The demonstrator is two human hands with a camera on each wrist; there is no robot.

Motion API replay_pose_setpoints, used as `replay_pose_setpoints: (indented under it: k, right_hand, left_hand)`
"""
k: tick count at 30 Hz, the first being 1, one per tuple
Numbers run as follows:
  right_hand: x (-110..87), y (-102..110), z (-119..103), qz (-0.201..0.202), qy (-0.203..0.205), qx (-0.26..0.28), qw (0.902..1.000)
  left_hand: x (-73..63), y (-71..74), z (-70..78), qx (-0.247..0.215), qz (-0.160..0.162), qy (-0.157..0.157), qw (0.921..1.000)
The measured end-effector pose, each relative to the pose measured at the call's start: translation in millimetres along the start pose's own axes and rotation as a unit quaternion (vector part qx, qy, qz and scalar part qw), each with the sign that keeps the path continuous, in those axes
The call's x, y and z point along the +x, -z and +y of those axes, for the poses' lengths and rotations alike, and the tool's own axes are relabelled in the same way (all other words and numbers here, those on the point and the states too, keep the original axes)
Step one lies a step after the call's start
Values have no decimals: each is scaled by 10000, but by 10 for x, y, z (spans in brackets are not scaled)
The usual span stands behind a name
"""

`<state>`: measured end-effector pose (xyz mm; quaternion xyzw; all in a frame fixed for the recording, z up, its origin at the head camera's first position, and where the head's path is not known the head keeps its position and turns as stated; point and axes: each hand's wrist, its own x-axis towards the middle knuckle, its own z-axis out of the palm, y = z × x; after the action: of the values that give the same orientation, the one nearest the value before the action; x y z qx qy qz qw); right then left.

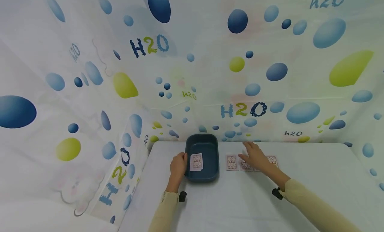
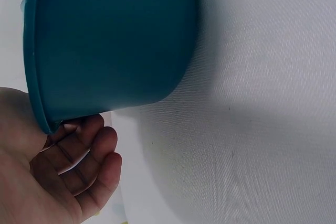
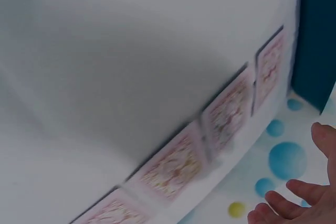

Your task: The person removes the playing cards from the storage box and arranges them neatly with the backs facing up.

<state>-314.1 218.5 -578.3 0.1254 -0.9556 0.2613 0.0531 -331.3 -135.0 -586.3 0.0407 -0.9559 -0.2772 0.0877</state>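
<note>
A dark teal plastic bin (image 1: 216, 158) stands on the white table with a few red-backed playing cards (image 1: 197, 161) in it. My left hand (image 1: 178, 166) grips the bin's left rim, with its fingers curled below the lip in the left wrist view. To the right of the bin, several face-down playing cards (image 1: 232, 162) lie in a row. Above that row is my right hand (image 1: 255, 156), its fingers spread and holding nothing. It hides parts of the middle cards in the head view.
White cloth covers the table (image 1: 228, 205). Behind it hangs a pale curtain (image 1: 210, 75) printed with blue and green drops and H2O lettering. A dark wrist camera (image 1: 182, 196) sits at the left wrist, and another wrist camera (image 1: 277, 193) at the right.
</note>
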Motion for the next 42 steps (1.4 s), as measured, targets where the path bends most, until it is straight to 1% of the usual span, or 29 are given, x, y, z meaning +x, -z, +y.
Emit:
replay_pose_setpoints:
  k: [3,6,11,13,17,22,25,27,29,32,34,37,42]
  right_hand:
    - [73,-71,-154,46,224,-7,9997]
    - [124,-123,-339,-33,274,11,9996]
    - [215,-226,-671,-105,428,-65,9990]
    - [277,-282,-802,-89,566,-145,9983]
    - [409,-409,-1040,-260,699,-279,9968]
    - [576,-607,-1247,-488,861,-526,9937]
    - [670,-703,-1365,-789,764,-690,9915]
    - [720,-753,-1446,-1123,575,-788,9889]
    - [771,-805,-1521,-1569,280,-908,9830]
    - [814,-866,-1608,-2035,-34,-1005,9739]
    - [834,-906,-1638,-2180,-161,-1015,9705]
    - [854,-959,-1652,-2286,-232,-1108,9669]
    - [926,-1049,-1644,-2311,-194,-1357,9632]
  left_hand:
    - [8,-13,-3,2,-42,55,10000]
    - [17,-32,-12,10,-49,79,10000]
    - [26,-48,-35,-16,-15,-8,10000]
    - [30,-41,-41,-18,7,-41,10000]
    - [38,-31,-50,-71,5,-52,10000]
    - [37,-33,-48,-155,-62,11,9999]
    - [29,-31,-37,-110,-49,45,9999]
    - [26,-33,-29,-99,0,16,10000]
    - [27,-32,-23,-98,60,-49,9999]
    - [28,-45,-22,-123,104,-113,9998]
    - [25,-61,-24,-122,90,-122,9998]
    - [19,-77,-29,-107,65,-111,9999]
    - [30,-43,-35,-106,183,-134,9997]
